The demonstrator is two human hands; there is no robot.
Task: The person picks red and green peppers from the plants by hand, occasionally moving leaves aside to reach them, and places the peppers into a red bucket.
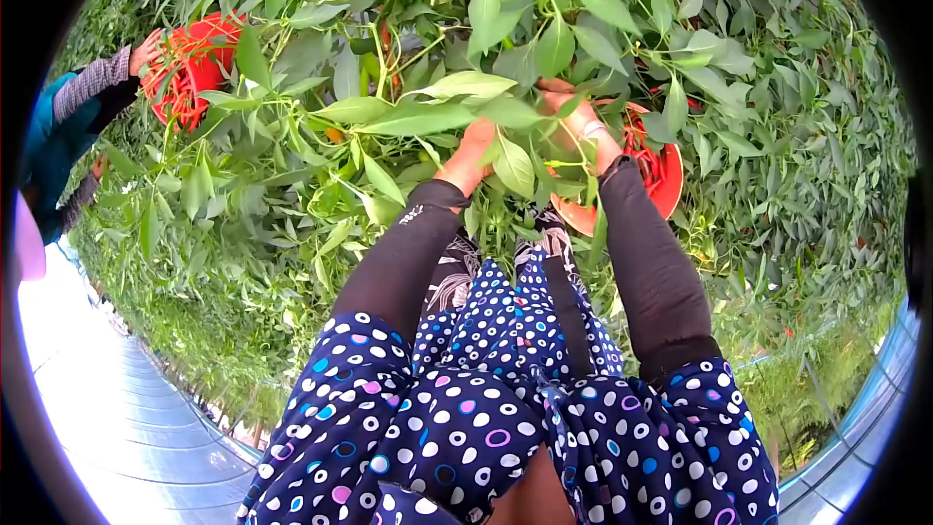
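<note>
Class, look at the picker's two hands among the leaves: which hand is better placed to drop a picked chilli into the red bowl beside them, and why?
The right hand, probably. It lies directly beside the round red plastic bowl of red chillies, while the left hand sits further off, buried among the green leaves.

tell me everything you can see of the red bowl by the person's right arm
The red bowl looks like smooth plastic, round with a wide rim. It sits just past the right hand, beside the wrist, tilted toward the camera and mostly hidden by green leaves and the black sleeve. Thin red peppers lie inside. Whether the hand touches it cannot be told.
</note>
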